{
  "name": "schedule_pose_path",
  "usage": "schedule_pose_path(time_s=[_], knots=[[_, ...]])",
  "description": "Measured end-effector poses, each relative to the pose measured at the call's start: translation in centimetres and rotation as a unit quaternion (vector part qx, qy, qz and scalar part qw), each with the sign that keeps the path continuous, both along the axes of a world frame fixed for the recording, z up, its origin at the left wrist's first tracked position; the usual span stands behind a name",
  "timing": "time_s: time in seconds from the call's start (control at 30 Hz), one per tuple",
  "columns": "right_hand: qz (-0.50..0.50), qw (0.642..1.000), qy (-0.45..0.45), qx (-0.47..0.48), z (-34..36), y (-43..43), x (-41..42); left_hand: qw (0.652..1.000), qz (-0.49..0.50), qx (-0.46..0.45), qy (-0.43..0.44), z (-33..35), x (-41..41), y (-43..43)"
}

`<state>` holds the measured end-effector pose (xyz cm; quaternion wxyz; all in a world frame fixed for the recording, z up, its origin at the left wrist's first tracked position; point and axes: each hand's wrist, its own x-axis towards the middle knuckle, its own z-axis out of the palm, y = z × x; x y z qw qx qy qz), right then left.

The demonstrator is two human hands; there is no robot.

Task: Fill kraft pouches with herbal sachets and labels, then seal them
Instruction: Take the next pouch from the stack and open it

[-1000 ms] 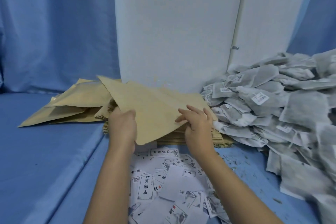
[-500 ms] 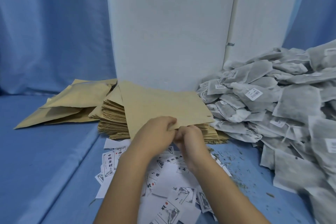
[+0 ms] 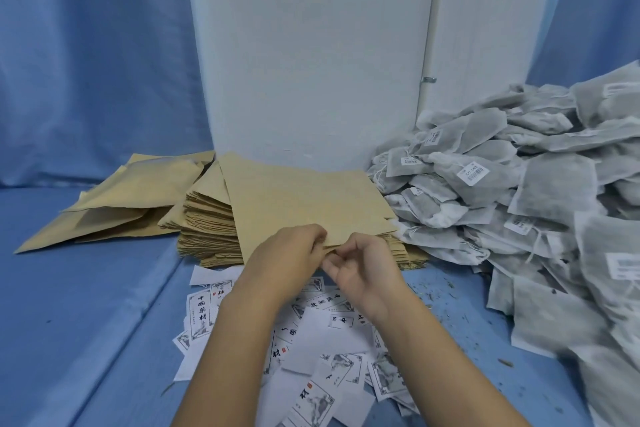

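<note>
As the pouch (image 3: 304, 198) lies atop the stack (image 3: 207, 225), left hand (image 3: 287, 260) and right hand (image 3: 363, 274) pinch its near edge; labels (image 3: 311, 340) cover the surface's front edge.

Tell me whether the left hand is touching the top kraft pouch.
Touching. In the head view the left hand pinches the near edge of the top kraft pouch, no gap showing.

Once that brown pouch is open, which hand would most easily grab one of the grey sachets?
Probably the right hand: the sachets are heaped on its side, just past the pouch. The left hand, pinching the pouch's near edge, could hold it meanwhile.
</note>
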<state>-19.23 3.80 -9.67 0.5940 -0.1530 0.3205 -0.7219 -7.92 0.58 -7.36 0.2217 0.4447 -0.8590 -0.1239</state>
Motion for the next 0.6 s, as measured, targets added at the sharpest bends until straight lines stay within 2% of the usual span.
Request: schedule_pose_path(time_s=[0.07, 0.13, 0.23, 0.4, 0.6], knots=[[0.005, 1.000, 0.001, -0.009, 0.22, 0.01, 0.12, 0.996, 0.021, -0.068, -0.045, -0.16, -0.30, 0.31], [0.010, 1.000, 0.009, -0.019, 0.43, 0.10, 0.15, 0.994, 0.028, -0.097, -0.040, -0.30, -0.59, 0.35], [0.009, 0.999, 0.018, -0.037, 0.60, 0.28, -0.01, 0.994, 0.032, -0.102, -0.006, -0.33, -0.57, 0.14], [-0.011, 0.997, 0.079, -0.021, 0.19, 0.10, 0.10, 0.993, 0.032, -0.113, -0.016, -0.24, -0.59, -0.02], [-0.032, 0.998, 0.057, 0.014, 0.26, 0.10, 0.07, 0.989, 0.022, -0.136, -0.047, -0.13, -1.01, 0.20]])
